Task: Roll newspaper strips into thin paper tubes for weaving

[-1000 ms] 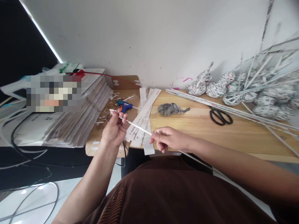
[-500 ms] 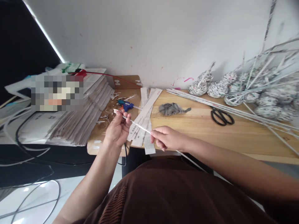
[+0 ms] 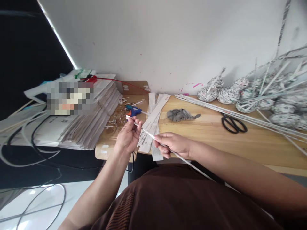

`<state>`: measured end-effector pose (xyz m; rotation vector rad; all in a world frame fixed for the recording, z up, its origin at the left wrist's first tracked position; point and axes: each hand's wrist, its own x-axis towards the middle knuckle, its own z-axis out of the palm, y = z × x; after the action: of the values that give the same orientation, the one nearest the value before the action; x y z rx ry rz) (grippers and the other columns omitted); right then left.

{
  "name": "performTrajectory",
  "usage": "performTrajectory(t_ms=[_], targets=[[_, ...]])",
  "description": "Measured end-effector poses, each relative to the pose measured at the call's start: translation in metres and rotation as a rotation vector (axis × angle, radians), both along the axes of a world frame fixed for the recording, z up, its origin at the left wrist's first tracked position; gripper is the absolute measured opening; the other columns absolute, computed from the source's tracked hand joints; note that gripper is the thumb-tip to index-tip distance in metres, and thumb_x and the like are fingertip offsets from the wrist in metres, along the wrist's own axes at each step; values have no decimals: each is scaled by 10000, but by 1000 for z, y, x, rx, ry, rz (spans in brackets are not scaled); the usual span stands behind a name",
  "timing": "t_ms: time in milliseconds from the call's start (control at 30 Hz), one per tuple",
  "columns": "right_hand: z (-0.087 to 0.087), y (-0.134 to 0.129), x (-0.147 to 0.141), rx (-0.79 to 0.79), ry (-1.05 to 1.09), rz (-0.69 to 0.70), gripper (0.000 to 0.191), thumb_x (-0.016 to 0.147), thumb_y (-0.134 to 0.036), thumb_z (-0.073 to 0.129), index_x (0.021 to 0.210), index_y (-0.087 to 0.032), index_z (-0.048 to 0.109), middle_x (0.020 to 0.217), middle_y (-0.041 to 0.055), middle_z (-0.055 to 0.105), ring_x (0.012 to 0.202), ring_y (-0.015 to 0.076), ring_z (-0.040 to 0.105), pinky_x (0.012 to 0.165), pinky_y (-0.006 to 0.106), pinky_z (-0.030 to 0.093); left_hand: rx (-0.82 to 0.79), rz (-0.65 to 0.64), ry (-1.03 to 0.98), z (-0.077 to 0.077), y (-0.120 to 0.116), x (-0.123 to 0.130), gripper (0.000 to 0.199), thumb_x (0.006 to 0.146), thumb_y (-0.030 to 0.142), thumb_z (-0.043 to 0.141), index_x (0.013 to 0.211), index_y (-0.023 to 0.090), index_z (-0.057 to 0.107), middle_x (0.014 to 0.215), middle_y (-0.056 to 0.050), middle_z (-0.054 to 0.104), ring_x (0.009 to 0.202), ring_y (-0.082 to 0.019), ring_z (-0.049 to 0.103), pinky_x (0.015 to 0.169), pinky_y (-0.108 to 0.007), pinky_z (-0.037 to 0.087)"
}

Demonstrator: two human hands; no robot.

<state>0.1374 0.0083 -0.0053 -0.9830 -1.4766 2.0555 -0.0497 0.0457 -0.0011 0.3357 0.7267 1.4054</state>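
In the head view, the left hand (image 3: 129,136) is clamped on the thin paper rod (image 3: 148,133) near its far left end, where a pale tip pokes out past the thumb; the right hand (image 3: 172,144) is clamped on the same rod farther to the right, thumb and forefinger together on it; the rod slants between the two hands, above the near edge of the surface (image 3: 203,139), and runs on from the right hand toward the near right, in front of the brown garment (image 3: 182,198).

Beyond the left hand lies a blue glue gun (image 3: 134,110), with paper scraps (image 3: 115,122) to its left; white printed strips (image 3: 157,110) lie crossed and overlapping on the surface, just right of the glue gun; right of them is a crumpled grey cloth (image 3: 181,115); farther right are black scissors (image 3: 231,124), partly under a bundle of long rods (image 3: 216,107); woven paper pieces (image 3: 227,95) stand near the wall (image 3: 168,41), at the far right; a tall paper stack (image 3: 90,119) is at the left.
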Motion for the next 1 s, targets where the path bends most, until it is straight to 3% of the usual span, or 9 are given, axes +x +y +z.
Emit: performTrajectory(t_ms=[200,367,433,500,633,700,833,900,1000], targets=[[10,7,-3,619,-358,-210,355,906,-495,522,729,-188,494,591,-27,487,537,98,443,552,236,342,16,-6,44,-4,-2,5,237,945,124,469,840,105,680,803,-60,679,805,-116,698,780,-200,588],[-1,12,-3,33,20,8,366,953,-522,359,776,-210,434,486,-87,313,423,104,369,492,249,358,-30,-65,12,0,-4,6,256,945,111,459,801,115,670,727,-37,650,731,-96,685,695,-151,583],[-3,14,-2,-74,75,57,388,939,-564,358,806,-209,440,487,-94,308,411,106,373,485,253,364,-42,-74,7,1,-5,7,267,948,105,446,801,109,669,718,-40,648,717,-99,685,676,-149,582],[0,14,0,87,-73,-6,394,921,-571,416,826,-194,484,509,-75,372,437,108,411,501,251,355,-36,-51,20,1,-5,9,256,945,108,456,799,99,667,720,-47,651,715,-104,688,681,-160,587],[8,10,-3,691,-428,-208,264,891,-425,559,786,-186,516,595,-21,472,572,123,469,571,252,324,-7,-28,35,-2,-6,13,206,928,111,500,800,94,661,738,-45,658,739,-109,693,714,-175,591],[8,9,-4,626,-381,-195,296,935,-430,475,766,-188,500,562,-29,444,536,116,450,559,250,330,-8,-45,32,-2,-7,13,210,930,109,495,798,96,657,739,-42,659,743,-109,696,710,-170,590],[3,11,-5,119,-123,-36,410,959,-546,326,782,-204,466,474,-91,313,392,101,377,474,244,360,-15,-78,33,-4,-9,11,197,929,118,501,810,100,658,754,-45,665,749,-110,699,699,-163,589],[4,12,-5,172,-171,-52,386,937,-551,396,805,-200,489,503,-74,392,415,103,419,480,241,360,-1,-89,40,-6,-9,9,166,921,133,525,829,106,661,773,-45,668,765,-120,702,699,-174,593],[6,11,-7,560,-325,-203,313,888,-478,552,766,-193,509,599,-30,502,526,101,459,535,231,331,31,-122,45,-10,-11,8,126,907,170,561,861,115,665,828,-50,670,811,-146,704,684,-190,599]])
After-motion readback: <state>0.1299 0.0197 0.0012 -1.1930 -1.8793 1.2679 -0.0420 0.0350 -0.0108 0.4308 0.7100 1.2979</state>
